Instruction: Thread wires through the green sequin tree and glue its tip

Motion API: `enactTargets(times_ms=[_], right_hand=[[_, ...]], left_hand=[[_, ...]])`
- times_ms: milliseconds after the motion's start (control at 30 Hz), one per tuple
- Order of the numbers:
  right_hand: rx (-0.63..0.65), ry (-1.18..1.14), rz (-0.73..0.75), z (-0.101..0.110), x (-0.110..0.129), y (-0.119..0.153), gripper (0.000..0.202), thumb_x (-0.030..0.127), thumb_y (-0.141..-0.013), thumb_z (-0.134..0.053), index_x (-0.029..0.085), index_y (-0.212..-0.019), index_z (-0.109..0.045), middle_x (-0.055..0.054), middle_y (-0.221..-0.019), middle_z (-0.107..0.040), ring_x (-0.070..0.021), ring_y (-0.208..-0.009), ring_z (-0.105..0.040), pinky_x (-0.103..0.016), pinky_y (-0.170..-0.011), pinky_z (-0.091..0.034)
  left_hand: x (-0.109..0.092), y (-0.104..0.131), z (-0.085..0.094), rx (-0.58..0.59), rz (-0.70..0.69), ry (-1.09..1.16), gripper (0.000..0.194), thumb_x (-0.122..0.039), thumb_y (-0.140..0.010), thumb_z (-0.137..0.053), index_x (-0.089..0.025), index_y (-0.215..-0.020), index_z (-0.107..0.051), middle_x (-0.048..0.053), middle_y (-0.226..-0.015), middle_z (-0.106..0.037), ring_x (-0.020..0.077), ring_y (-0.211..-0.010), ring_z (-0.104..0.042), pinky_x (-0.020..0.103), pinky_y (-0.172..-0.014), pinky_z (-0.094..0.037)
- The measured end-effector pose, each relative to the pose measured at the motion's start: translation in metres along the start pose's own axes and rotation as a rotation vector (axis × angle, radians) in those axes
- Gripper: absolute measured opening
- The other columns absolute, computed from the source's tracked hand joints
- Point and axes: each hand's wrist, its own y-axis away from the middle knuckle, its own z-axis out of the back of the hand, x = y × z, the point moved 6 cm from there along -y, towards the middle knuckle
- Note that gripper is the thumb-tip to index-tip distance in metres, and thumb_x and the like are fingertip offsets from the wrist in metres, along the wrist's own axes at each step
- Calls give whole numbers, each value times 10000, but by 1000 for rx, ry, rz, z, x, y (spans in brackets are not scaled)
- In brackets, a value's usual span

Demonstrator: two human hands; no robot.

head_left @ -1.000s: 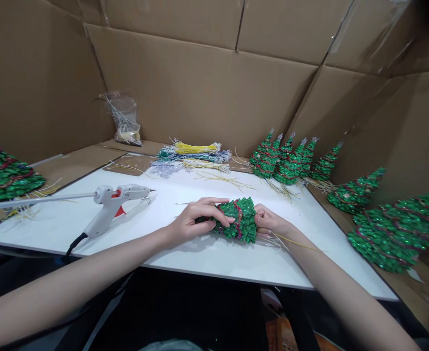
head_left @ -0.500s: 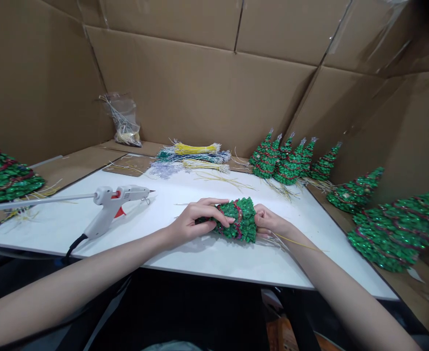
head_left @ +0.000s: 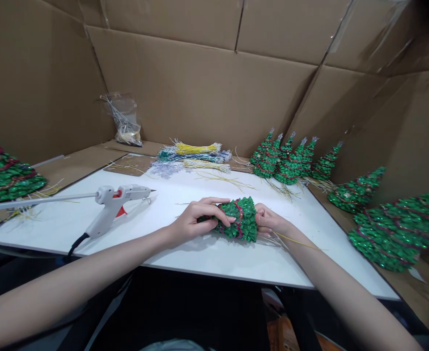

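A small green sequin tree point(head_left: 240, 220) with red bead strands lies on its side on the white board point(head_left: 207, 253). My left hand point(head_left: 195, 219) wraps over its narrow end, fingers curled on top. Its wide base is gripped by my right hand point(head_left: 269, 222), and thin yellow wires point(head_left: 294, 241) stick out from under that hand.
A white glue gun point(head_left: 114, 202) with a black cord lies on the board at left. Bundles of coloured wires point(head_left: 195, 156) sit at the back. Finished green trees point(head_left: 290, 158) line the back right and the right edge point(head_left: 397, 229); another point(head_left: 6, 175) is far left. Cardboard walls surround.
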Motion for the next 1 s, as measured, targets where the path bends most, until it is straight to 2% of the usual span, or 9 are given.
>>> enactTargets(times_ms=[233,400,600,833,1000], right_hand=[[32,57,-25,1,1,0,509,625,-776,-663,143,-665,-540,111,-371,-293,-39,-287,-279,-173,-307,-239],[65,49,-19,-1,5,0,511,607,-773,-677,146,-631,-509,77,-413,-394,-41,-322,-303,-186,-332,-252],[78,84,2,-2,12,1,517,605,-780,-671,136,-624,-522,71,-445,-393,-46,-373,-328,-185,-371,-276],[27,166,-28,7,12,1,531,637,-734,-694,129,-667,-551,60,-481,-424,-54,-395,-360,-187,-380,-276],[14,209,-20,10,12,2,548,652,-732,-683,133,-630,-542,53,-467,-438,-57,-392,-372,-189,-379,-263]], left_hand=[[0,1,0,7,-7,9,263,-113,-845,-541,-197,-1006,-732,70,-1056,-760,270,-1352,-446,455,-1115,-344],[-1,1,1,20,-23,35,235,-181,-857,-563,-191,-1021,-732,78,-1076,-753,287,-1353,-435,467,-1111,-335],[-1,-1,3,22,-14,65,239,-220,-860,-575,-186,-1030,-740,82,-1091,-749,297,-1347,-430,481,-1124,-314],[1,2,8,-75,40,163,274,-191,-827,-576,-183,-1044,-742,93,-1089,-747,299,-1330,-434,484,-1092,-361],[-1,4,10,-137,45,99,264,-183,-840,-569,-184,-1042,-739,90,-1076,-749,291,-1307,-451,471,-1070,-381]])
